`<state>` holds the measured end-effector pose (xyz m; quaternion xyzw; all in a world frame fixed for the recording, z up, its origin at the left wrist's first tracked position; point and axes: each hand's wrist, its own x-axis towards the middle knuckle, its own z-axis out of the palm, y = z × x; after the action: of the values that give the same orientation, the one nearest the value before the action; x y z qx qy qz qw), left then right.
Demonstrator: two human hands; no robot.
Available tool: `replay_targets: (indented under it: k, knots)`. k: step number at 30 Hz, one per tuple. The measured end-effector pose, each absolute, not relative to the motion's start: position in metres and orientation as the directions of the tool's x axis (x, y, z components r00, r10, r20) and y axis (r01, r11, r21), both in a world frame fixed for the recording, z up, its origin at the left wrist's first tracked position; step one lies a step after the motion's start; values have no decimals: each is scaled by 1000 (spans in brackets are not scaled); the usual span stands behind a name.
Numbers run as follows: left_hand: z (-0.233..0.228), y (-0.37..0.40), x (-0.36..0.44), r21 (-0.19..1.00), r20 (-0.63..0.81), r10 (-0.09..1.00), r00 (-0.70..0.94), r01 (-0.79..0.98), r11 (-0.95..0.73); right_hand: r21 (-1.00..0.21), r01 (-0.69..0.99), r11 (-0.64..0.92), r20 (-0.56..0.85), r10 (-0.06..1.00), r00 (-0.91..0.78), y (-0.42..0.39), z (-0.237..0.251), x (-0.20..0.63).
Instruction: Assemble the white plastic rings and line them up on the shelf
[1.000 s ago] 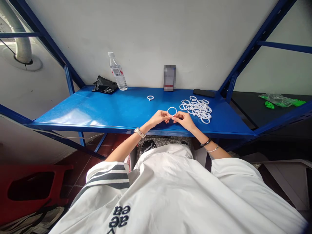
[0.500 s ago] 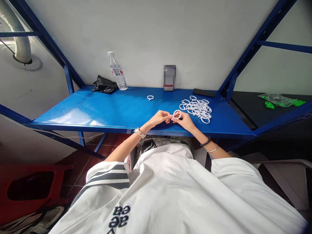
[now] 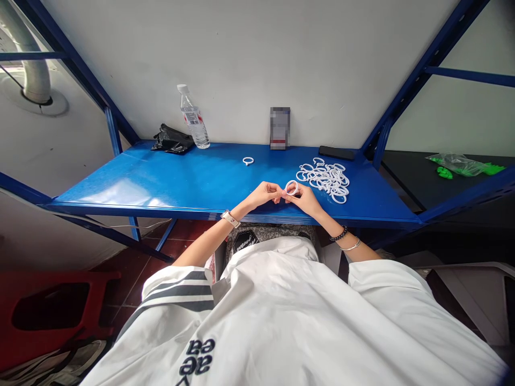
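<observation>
Above the front edge of the blue table (image 3: 193,182), a white curtain ring (image 3: 296,187) is held between my two hands. My right hand (image 3: 306,200) is closed on it, thumb and fingers pinching its lower right side. Fingertips of my left hand (image 3: 265,194) are pinched together at the ring's left side, where the small eyelet part is mostly hidden by the fingers. A loose pile of similar white rings (image 3: 328,179) lies just beyond my right hand. One single ring (image 3: 248,160) with a small eyelet rests apart, farther back and left.
Along the wall stand a water bottle (image 3: 195,120) and a grey box (image 3: 280,128). A black plastic bag (image 3: 173,140) lies left of the bottle; a dark phone (image 3: 337,153) lies behind the pile. Blue frame posts (image 3: 115,131) rise at both ends. Green pieces (image 3: 444,172) lie on a dark surface at right.
The ring between my hands has shifted very slightly left and tilted a little. Both hands keep almost the same place; the pile and the single ring look unchanged.
</observation>
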<state>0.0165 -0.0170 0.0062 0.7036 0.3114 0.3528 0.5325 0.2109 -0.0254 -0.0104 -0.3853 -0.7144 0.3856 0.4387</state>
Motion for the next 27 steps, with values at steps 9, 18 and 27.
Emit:
replay_targets:
  k: [9, 18, 27]
  knots:
    - [6, -17, 18, 963, 198, 803, 562, 40, -266, -888, 211, 408, 310, 871, -381, -25, -10, 215]
    - [4, -15, 18, 970, 209, 805, 556, -13, -242, -918, 103, 382, 319, 870, -376, -26, -9, 212]
    - [3, -14, 19, 984, 174, 810, 560, -68, -165, -925, 99, 366, 326, 901, -288, -30, 1, 211]
